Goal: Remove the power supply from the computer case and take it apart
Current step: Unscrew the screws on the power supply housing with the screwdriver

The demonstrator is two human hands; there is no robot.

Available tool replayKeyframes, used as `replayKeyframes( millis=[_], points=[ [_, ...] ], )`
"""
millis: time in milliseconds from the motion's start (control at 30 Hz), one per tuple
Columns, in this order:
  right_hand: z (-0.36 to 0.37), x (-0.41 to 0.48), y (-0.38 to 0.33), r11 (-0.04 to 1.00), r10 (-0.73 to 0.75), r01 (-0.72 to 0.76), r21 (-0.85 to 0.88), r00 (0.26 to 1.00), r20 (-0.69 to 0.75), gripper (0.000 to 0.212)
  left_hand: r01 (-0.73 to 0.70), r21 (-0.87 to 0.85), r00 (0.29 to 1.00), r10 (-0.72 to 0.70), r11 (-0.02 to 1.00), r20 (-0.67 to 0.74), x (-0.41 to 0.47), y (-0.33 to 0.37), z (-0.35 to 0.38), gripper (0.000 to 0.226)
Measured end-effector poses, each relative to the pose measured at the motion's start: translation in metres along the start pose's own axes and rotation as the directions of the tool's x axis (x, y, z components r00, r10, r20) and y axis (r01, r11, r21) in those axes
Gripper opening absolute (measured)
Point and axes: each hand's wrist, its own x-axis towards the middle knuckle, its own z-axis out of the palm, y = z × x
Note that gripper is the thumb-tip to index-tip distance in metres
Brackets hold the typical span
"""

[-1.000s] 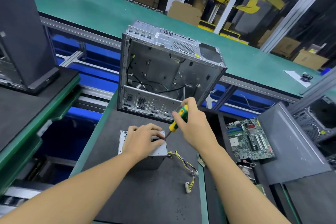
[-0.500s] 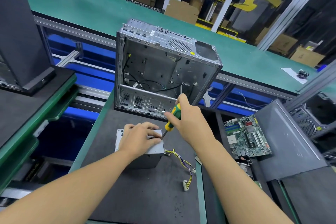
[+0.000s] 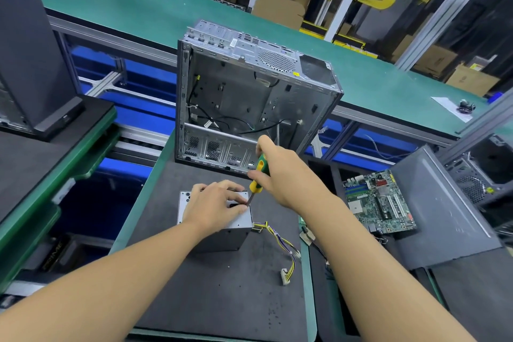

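Note:
The grey power supply box [image 3: 241, 223] lies on the dark mat in front of the opened metal computer case [image 3: 249, 97]. My left hand [image 3: 215, 204] rests on top of the box, fingers spread over its lid and touching the screwdriver tip. My right hand [image 3: 283, 175] grips a green and yellow screwdriver [image 3: 257, 175], its shaft angled down onto the box's top right corner. A bundle of yellow and dark wires [image 3: 283, 247] trails from the box's right side to a white connector.
A green motherboard [image 3: 379, 201] lies to the right beside a grey side panel [image 3: 444, 208]. Another dark computer tower [image 3: 25, 44] stands at the far left. A green conveyor belt [image 3: 138, 0] runs behind the case. Another open case [image 3: 483, 172] sits at the far right.
Both hands stay on the power supply; the screwdriver remains on the same corner with only a slight shift. The view has drifted a little.

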Motion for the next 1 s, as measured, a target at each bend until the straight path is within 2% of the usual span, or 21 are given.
replayKeyframes(
  millis=[67,133,200,267,333,433,533,600,667,767,833,867,933,967,1000],
  points=[
    [0.001,-0.001,-0.003,0.997,0.042,-0.042,-0.064,0.999,0.003,0.037,-0.004,-0.007,1.0,0.004,1.0,0.008,0.0,0.001,-0.001,0.028],
    [0.002,-0.003,-0.007,0.974,0.092,-0.098,-0.206,0.995,-0.04,0.046,0.029,-0.002,0.999,-0.029,1.0,-0.025,-0.001,0.001,0.001,0.043],
    [0.002,-0.003,-0.01,0.933,0.107,-0.131,-0.335,0.99,-0.09,0.052,0.118,0.13,0.985,-0.1,0.985,-0.138,-0.005,0.003,0.007,0.042],
    [-0.001,0.0,-0.01,0.903,0.103,-0.133,-0.408,0.99,-0.094,0.049,0.231,0.314,0.965,-0.176,0.921,-0.195,-0.005,0.006,0.014,0.038],
    [-0.005,0.004,-0.008,0.926,0.124,-0.126,-0.355,0.992,-0.028,0.04,0.281,0.392,0.957,-0.229,0.876,-0.176,-0.003,0.008,0.017,0.037],
    [-0.014,0.006,-0.007,0.983,0.11,-0.087,-0.162,0.984,0.138,0.024,0.27,0.463,0.962,-0.224,0.844,-0.153,0.0,0.009,0.015,0.029],
    [-0.025,0.007,-0.009,0.99,0.06,-0.014,-0.137,0.94,0.335,0.006,0.256,0.504,0.966,-0.207,0.825,-0.153,-0.001,0.012,0.014,0.022],
    [-0.031,0.009,-0.012,0.991,0.06,-0.002,-0.135,0.902,0.428,0.014,0.246,0.518,0.969,-0.194,0.819,-0.152,-0.001,0.012,0.014,0.02],
    [-0.032,0.012,-0.013,0.986,0.093,-0.027,-0.163,0.905,0.415,0.014,0.241,0.519,0.97,-0.195,0.82,-0.143,0.0,0.011,0.014,0.019],
    [-0.028,0.012,-0.013,0.954,0.211,-0.138,-0.265,0.94,0.268,0.041,0.241,0.504,0.97,-0.195,0.83,-0.142,0.0,0.011,0.014,0.016],
    [-0.025,0.012,-0.01,0.925,0.206,-0.131,-0.357,0.962,0.182,0.035,0.239,0.499,0.971,-0.19,0.833,-0.148,-0.001,0.011,0.014,0.019],
    [-0.026,0.013,-0.008,0.93,0.178,-0.101,-0.352,0.965,0.194,0.028,0.239,0.498,0.97,-0.188,0.834,-0.151,-0.001,0.011,0.014,0.021],
    [-0.033,0.013,-0.005,0.971,0.131,-0.064,-0.229,0.947,0.292,0.011,0.243,0.494,0.969,-0.186,0.835,-0.161,0.0,0.011,0.015,0.023],
    [-0.038,0.013,-0.004,0.985,0.109,-0.052,-0.166,0.929,0.354,0.01,0.245,0.491,0.968,-0.187,0.836,-0.165,0.0,0.011,0.016,0.024],
    [-0.042,0.013,-0.005,0.991,0.086,-0.037,-0.128,0.911,0.403,0.017,0.247,0.489,0.968,-0.188,0.837,-0.167,0.0,0.01,0.016,0.024]
  ],
)
